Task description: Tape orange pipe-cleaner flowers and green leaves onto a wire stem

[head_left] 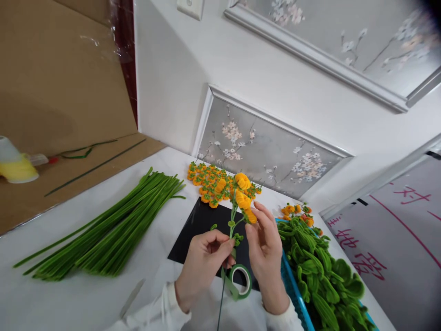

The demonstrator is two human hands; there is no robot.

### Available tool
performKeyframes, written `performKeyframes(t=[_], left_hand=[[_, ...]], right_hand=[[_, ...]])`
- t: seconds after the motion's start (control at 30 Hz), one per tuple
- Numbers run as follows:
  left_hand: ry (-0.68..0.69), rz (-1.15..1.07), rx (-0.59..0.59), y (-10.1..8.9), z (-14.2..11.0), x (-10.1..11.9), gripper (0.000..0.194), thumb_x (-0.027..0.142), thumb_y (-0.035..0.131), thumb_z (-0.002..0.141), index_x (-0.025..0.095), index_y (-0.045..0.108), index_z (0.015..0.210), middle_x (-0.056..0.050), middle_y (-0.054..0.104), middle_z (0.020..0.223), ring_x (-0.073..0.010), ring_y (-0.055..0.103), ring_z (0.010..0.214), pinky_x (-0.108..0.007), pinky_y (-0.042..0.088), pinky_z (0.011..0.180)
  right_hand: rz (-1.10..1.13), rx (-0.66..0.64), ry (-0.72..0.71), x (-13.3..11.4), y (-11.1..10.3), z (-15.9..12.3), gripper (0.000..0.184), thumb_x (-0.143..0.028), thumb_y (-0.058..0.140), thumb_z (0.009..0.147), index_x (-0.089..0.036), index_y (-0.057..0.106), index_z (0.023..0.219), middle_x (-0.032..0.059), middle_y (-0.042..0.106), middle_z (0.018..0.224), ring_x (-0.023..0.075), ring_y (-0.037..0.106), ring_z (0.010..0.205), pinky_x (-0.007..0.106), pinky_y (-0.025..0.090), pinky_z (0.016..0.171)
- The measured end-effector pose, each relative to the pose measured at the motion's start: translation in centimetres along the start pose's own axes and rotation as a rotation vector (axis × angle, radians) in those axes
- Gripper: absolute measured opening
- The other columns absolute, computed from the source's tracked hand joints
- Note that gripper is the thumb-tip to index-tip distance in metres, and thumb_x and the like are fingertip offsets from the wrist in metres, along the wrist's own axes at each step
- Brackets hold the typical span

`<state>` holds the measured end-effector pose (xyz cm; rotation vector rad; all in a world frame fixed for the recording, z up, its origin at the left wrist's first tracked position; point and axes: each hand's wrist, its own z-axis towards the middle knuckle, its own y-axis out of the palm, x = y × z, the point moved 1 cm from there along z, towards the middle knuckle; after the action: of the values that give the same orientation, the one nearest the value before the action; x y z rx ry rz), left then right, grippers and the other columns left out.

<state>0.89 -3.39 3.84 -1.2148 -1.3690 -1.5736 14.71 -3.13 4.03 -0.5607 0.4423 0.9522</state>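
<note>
Whiteboard (409, 289), right edge: handwritten red-pink Chinese characters (370, 266), slanted. Upper one reads "对". Lower pair less sure, perhaps "她" and "爱". Strokes (334, 221) left of these illegible. No other lettering readable.

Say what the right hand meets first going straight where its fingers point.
Likely the lowest orange bloom on the stem pinched in the left hand. It looks very close to the right hand; depth is unclear, they may already touch.
</note>
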Motion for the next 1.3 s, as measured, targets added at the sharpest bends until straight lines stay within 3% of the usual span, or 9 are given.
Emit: performKeyframes(t=[0.13, 0.3, 0.5, 0.6, 0.77, 0.93, 1.07, 1.2, 1.3], left_hand=[[0.013, 0.028, 0.012, -0.1, 0.3, -0.1, 0.020, 0.031, 0.069, 0.069, 0.016, 0.062, 0.057, 0.001, 0.058, 0.043, -0.0121, 0.053, 0.041, -0.022, 0.042, 0.044], [0.022, 0.029, 0.077, -0.3, 0.7, -0.4, 0.019, 0.030, 0.070, 0.068, 0.016, 0.061, 0.058, 0.002, 0.057, 0.045, -0.0123, 0.052, 0.042, -0.023, 0.042, 0.044], [0.119, 0.052, 0.071, -0.6, 0.5, 0.0, 0.012, 0.012, 0.064, 0.061, 0.017, 0.058, 0.051, 0.004, 0.056, 0.049, -0.0104, 0.048, 0.047, -0.021, 0.039, 0.046], [0.114, 0.097, 0.095, -0.6, 0.5, 0.0, 0.016, 0.016, 0.064, 0.065, 0.017, 0.057, 0.050, 0.004, 0.054, 0.045, -0.0104, 0.048, 0.044, -0.021, 0.038, 0.044], [0.052, 0.021, 0.117, -0.4, 0.7, -0.2, 0.021, 0.028, 0.073, 0.065, 0.016, 0.059, 0.054, 0.004, 0.054, 0.046, -0.0107, 0.051, 0.043, -0.021, 0.040, 0.044], [-0.151, -0.257, -0.058, -0.3, 0.5, -0.1, 0.024, 0.029, 0.078, 0.063, 0.015, 0.058, 0.059, 0.004, 0.055, 0.053, -0.0083, 0.052, 0.047, -0.019, 0.042, 0.048], [-0.176, -0.306, -0.117, -0.5, 0.4, 0.1, 0.027, 0.029, 0.078, 0.064, 0.016, 0.055, 0.058, 0.005, 0.052, 0.054, -0.0076, 0.052, 0.050, -0.019, 0.042, 0.051], [-0.117, -0.238, -0.084, -0.5, 0.4, 0.2, 0.029, 0.029, 0.078, 0.065, 0.016, 0.053, 0.058, 0.005, 0.052, 0.055, -0.0088, 0.051, 0.052, -0.021, 0.042, 0.052], [-0.082, -0.158, -0.063, -0.3, 0.3, 0.4, 0.030, 0.031, 0.078, 0.064, 0.016, 0.052, 0.058, 0.005, 0.052, 0.053, -0.0097, 0.051, 0.050, -0.022, 0.040, 0.051]], right_hand=[[-0.019, 0.019, -0.024, -0.1, 0.0, -0.3, 0.029, -0.011, 0.055, 0.086, -0.023, 0.061, 0.111, 0.0119, 0.056, 0.122, 0.0244, 0.056, 0.113, 0.043, 0.052, 0.089], [-0.120, 0.046, -0.242, -0.8, 0.0, -1.1, 0.036, -0.005, 0.054, 0.085, -0.026, 0.060, 0.113, 0.0092, 0.061, 0.114, 0.0222, 0.061, 0.104, 0.042, 0.057, 0.083], [-0.292, -0.276, -0.621, -2.7, -0.2, -0.1, 0.032, -0.009, 0.056, 0.086, -0.030, 0.063, 0.109, 0.0055, 0.067, 0.111, 0.0264, 0.058, 0.113, 0.048, 0.052, 0.086], [-0.281, -0.218, -0.589, -2.7, -0.4, 0.6, 0.033, -0.009, 0.054, 0.087, -0.028, 0.061, 0.113, 0.0076, 0.066, 0.111, 0.0264, 0.058, 0.112, 0.048, 0.051, 0.086], [-0.175, -0.090, -0.400, -1.5, -0.5, 0.1, 0.044, -0.002, 0.048, 0.085, -0.027, 0.058, 0.119, 0.0107, 0.059, 0.121, 0.0260, 0.057, 0.113, 0.047, 0.054, 0.087], [-0.186, -0.029, -0.240, -0.2, -0.8, -0.6, 0.041, -0.003, 0.044, 0.087, -0.026, 0.059, 0.118, 0.0113, 0.055, 0.124, 0.0240, 0.056, 0.113, 0.045, 0.054, 0.089], [-0.208, -0.005, -0.287, -0.4, -0.7, -1.0, 0.039, -0.002, 0.046, 0.086, -0.026, 0.061, 0.114, 0.0106, 0.056, 0.121, 0.0244, 0.058, 0.111, 0.045, 0.055, 0.088], [-0.214, -0.021, -0.406, -1.5, -0.3, -0.7, 0.044, -0.001, 0.047, 0.085, -0.029, 0.060, 0.117, 0.0094, 0.056, 0.120, 0.0256, 0.056, 0.114, 0.046, 0.055, 0.087], [-0.197, -0.050, -0.411, -2.0, 0.0, 0.5, 0.044, -0.001, 0.046, 0.086, -0.029, 0.059, 0.118, 0.0097, 0.056, 0.121, 0.0245, 0.056, 0.113, 0.044, 0.055, 0.088]])
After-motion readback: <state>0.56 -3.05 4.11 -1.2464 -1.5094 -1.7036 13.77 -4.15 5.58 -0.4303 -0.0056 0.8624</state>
